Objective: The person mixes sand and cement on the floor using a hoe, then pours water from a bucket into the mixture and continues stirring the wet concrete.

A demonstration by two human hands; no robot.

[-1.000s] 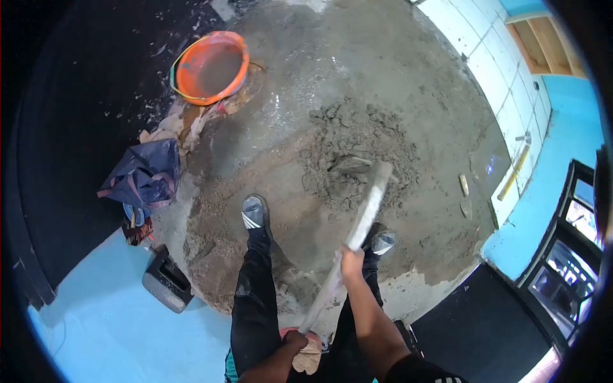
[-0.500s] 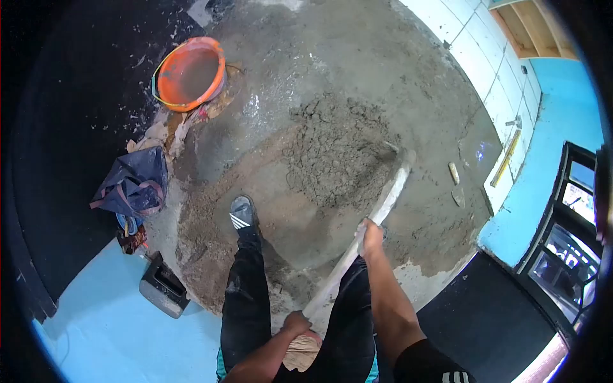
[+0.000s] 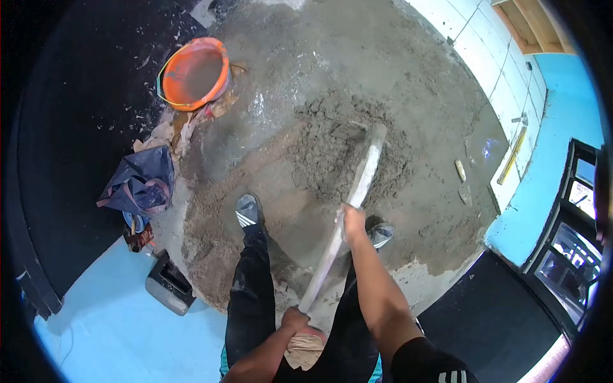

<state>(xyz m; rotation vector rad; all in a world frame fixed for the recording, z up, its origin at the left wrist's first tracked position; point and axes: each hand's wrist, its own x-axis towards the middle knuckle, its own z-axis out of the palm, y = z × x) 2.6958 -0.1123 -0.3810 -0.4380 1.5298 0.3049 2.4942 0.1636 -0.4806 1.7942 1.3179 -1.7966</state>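
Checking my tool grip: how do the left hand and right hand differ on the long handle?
The right hand grips the handle about midway, with the arm stretched forward toward the mortar pile. The left hand holds the handle's near end, close to the body, with the forearm angled inward. Both hands are closed around the same handle.

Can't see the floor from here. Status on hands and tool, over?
Right hand mid-handle, left hand at its end, both shut on the tool handle. Far end in the mortar pile. Orange bucket off to the side, clear.
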